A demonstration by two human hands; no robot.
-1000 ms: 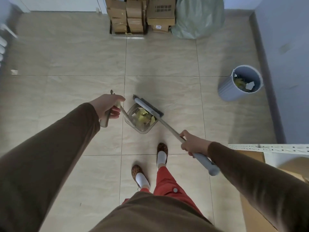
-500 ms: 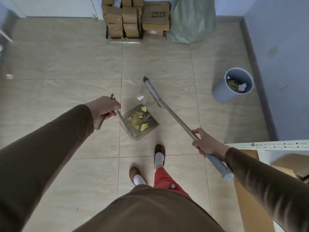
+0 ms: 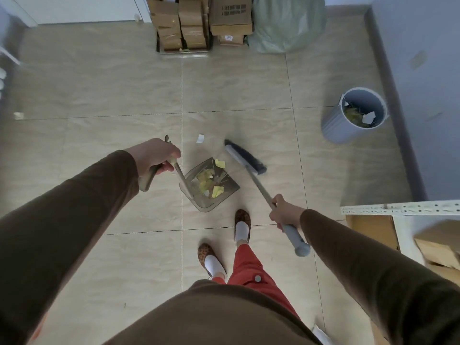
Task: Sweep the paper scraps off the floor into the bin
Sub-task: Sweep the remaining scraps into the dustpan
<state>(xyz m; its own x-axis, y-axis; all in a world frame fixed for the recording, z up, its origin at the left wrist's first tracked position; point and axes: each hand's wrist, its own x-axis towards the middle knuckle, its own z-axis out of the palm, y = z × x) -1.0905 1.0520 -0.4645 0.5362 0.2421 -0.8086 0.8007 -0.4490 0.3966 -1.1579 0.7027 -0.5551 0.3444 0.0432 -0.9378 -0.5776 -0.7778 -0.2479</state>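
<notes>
My left hand (image 3: 155, 155) grips the handle of a clear dustpan (image 3: 196, 200) that rests on the floor and holds several yellow and white paper scraps. My right hand (image 3: 283, 211) is shut on the grey broom (image 3: 258, 185), whose dark brush head (image 3: 245, 156) sits on the floor just right of the pan's mouth. A yellow scrap (image 3: 220, 163) lies at the pan's lip. A white scrap (image 3: 200, 138) lies on the tile beyond the pan. The grey bin (image 3: 333, 125) stands at the right near the wall, with scraps inside.
Stacked cardboard boxes (image 3: 199, 21) and a green sack (image 3: 286, 23) line the far wall. A blue-grey wall (image 3: 423, 70) runs along the right. A shelf with boxes (image 3: 403, 220) is at the lower right. Another white scrap (image 3: 18, 115) lies far left. My feet (image 3: 241, 225) stand behind the pan.
The broom head swung out from over the dustpan, away from me and to the right, then back toward the pan's right side. The dustpan stayed in place in my left hand.
</notes>
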